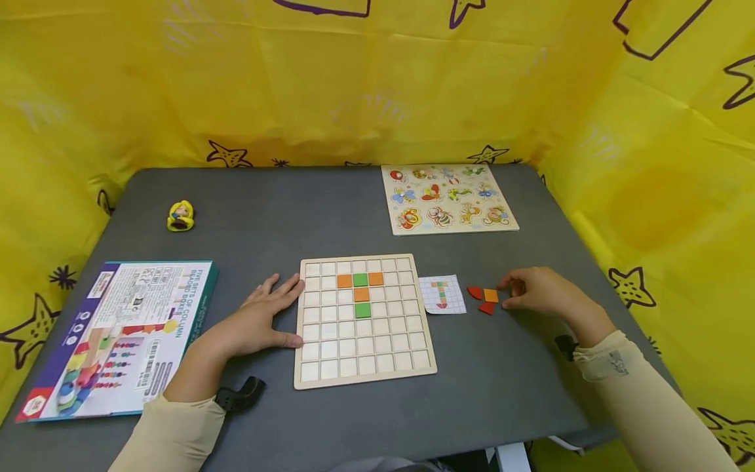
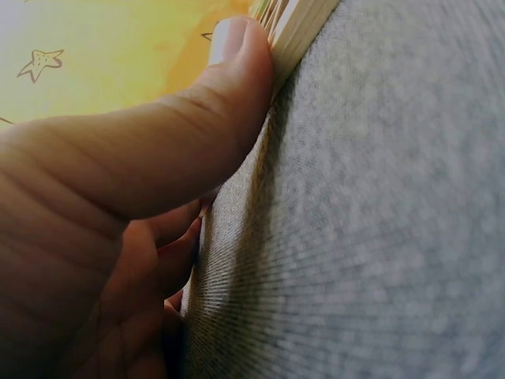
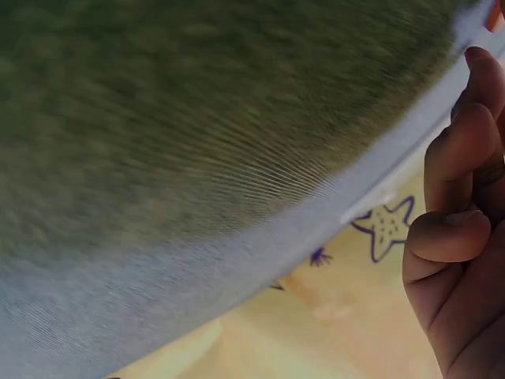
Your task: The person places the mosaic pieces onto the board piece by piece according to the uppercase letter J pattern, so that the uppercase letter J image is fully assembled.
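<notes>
A wooden grid board lies on the table, with orange and green squares set in its upper middle: orange, green, orange in one row, then orange and green below. My left hand is spread at the board's left edge, thumb and fingertips touching it; in the left wrist view the thumb rests against the wooden edge. My right hand is beside a loose orange square and two red curved pieces, thumb and index apart with nothing seen between them. Its other fingers curl loosely.
A small pattern card lies just right of the board. An insect picture puzzle is at the back right. On the left are a large toy box and a small yellow figurine. Yellow cloth encloses the table.
</notes>
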Motion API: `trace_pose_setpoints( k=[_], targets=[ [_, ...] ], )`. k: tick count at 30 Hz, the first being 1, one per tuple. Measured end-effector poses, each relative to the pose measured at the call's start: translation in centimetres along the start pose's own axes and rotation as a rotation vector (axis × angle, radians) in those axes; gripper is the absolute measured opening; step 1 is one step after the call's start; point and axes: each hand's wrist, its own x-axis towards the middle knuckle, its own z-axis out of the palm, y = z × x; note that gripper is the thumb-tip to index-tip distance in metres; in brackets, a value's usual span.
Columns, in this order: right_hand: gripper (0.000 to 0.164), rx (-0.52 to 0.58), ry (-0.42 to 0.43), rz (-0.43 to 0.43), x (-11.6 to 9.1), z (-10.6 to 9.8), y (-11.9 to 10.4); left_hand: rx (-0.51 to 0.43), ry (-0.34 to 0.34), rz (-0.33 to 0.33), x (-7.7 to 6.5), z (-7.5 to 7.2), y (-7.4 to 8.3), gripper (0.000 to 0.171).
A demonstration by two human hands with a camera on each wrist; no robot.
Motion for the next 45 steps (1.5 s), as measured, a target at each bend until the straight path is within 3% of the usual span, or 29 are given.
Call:
trace_pose_setpoints(
  k=[12,19,22,28,31,37,45],
  targets=[
    [0.023,0.007,0.016,-0.03,-0.5,1.4,0.3,-0.028,0.002,0.02,-0.2,0.9,0.1,0.106],
    [0.02,-0.007,0.041,-0.019,-0.1,0.6,-1.2,-0.025,0.007,0.024,-0.3,0.6,0.2,0.106],
    [0.02,-0.011,0.042,-0.077,0.6,0.5,-3.4,-0.022,0.002,0.018,-0.3,0.5,0.3,0.106],
    [0.017,-0.073,0.035,-0.348,2.5,2.1,-9.7,-0.018,-0.002,-0.001,-0.4,0.4,0.3,0.107],
    [0.015,-0.135,0.04,-0.439,3.4,3.3,-13.0,-0.021,-0.004,-0.007,-0.5,0.4,0.2,0.107],
    [0.012,-0.212,0.0,-0.494,4.7,5.5,-18.2,-0.019,0.002,-0.004,-0.4,0.1,0.2,0.107],
    [0.01,-0.242,-0.005,-0.506,5.7,6.5,-20.6,-0.018,0.004,-0.015,-0.3,-0.4,0.2,0.106]
  ],
)
